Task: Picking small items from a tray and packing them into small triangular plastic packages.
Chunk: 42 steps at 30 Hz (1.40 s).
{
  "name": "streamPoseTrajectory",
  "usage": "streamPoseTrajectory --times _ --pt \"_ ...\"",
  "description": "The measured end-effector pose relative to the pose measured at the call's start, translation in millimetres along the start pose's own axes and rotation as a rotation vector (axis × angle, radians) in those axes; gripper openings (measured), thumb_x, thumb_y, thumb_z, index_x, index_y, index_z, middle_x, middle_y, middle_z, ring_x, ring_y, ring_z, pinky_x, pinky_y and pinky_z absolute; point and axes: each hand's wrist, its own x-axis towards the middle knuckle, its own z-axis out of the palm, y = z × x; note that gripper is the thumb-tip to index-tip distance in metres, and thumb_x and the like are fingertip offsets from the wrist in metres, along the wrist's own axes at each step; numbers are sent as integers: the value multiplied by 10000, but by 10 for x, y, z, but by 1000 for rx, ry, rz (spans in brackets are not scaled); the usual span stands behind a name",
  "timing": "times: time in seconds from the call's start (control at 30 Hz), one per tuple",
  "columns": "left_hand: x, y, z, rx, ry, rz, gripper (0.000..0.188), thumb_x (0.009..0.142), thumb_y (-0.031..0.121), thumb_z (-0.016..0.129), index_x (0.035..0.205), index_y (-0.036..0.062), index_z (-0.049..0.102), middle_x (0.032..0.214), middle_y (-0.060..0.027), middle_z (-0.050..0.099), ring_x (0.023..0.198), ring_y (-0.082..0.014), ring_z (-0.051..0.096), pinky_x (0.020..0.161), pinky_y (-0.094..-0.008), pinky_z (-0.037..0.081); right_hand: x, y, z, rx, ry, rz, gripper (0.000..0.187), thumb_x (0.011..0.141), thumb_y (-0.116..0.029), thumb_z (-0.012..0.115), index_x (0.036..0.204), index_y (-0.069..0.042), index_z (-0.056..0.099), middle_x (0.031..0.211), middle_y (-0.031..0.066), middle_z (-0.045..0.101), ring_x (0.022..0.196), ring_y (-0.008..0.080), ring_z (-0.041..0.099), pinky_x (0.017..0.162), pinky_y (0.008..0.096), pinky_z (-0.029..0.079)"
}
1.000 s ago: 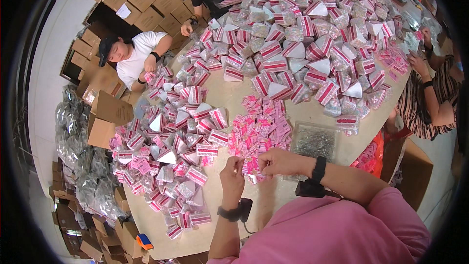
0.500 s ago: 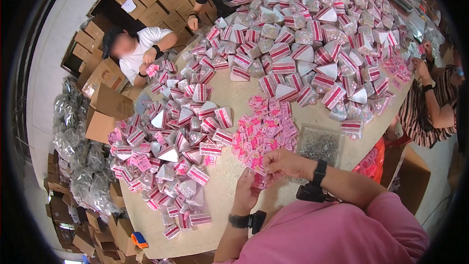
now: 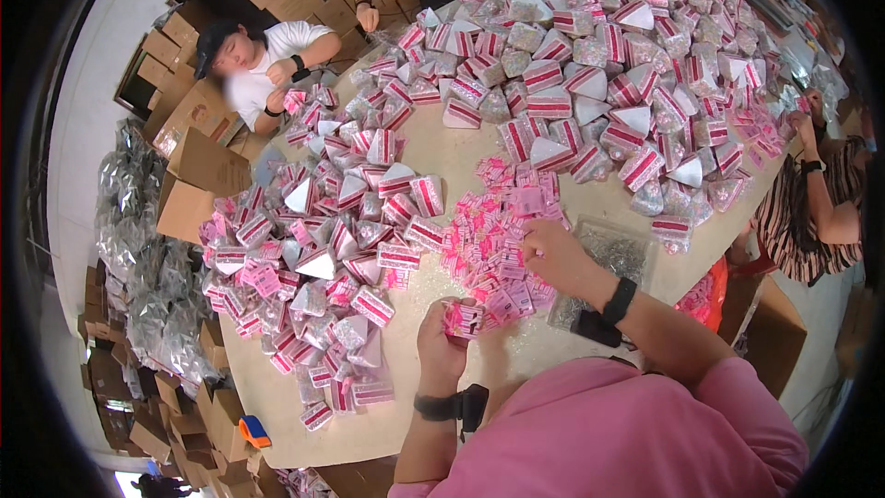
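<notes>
And the hands part! Half a second ago they meet near each other; now the left hand [image 3: 442,350] alone keeps a pink card [image 3: 464,319], thumb and fingers pinched on it, at seven o'clock of the loose card pile [image 3: 496,254]. The right hand [image 3: 559,255] is up at the pile's three o'clock edge, fingers curled; any grip there, I can't tell. So one hand holds while the other reaches in, wrapped wedges [image 3: 318,265] at nine o'clock.
</notes>
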Motion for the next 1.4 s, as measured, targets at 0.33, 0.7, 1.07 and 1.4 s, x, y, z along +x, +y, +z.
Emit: streamPoseTrajectory --times 0.33,0.7,1.07,1.4 --pt "-229 99 561 -100 -129 79 313 992 257 373 1111 5 515 1084 -140 603 1039 -293 597 846 -376 509 -76 -685 -374 963 -259 650 52 817 9 602 857 -15 579 731 -8 554 675 45 520 577 211 432" --pt "-289 -182 734 330 -115 307 480 984 441 309 1144 20 474 987 -54 532 820 -114 513 715 -235 428 -169 -846 -272 1192 -146 759 60 840 -32 614 886 -26 575 791 29 616 674 84 571 593 223 463" --pt "-383 -257 794 773 -144 571 721 926 592 344 1280 -36 342 1032 -111 492 953 -166 480 859 -302 392 -152 -795 -252 1492 -125 707 68 854 -82 630 891 -34 599 873 12 594 781 92 535 726 241 446" --pt "-471 -271 827 994 -90 663 758 931 511 404 1404 -41 190 1143 -212 503 983 -255 526 855 -353 421 -155 -766 -178 1561 -146 759 77 848 -82 634 871 -28 585 963 62 612 864 138 558 813 289 463"
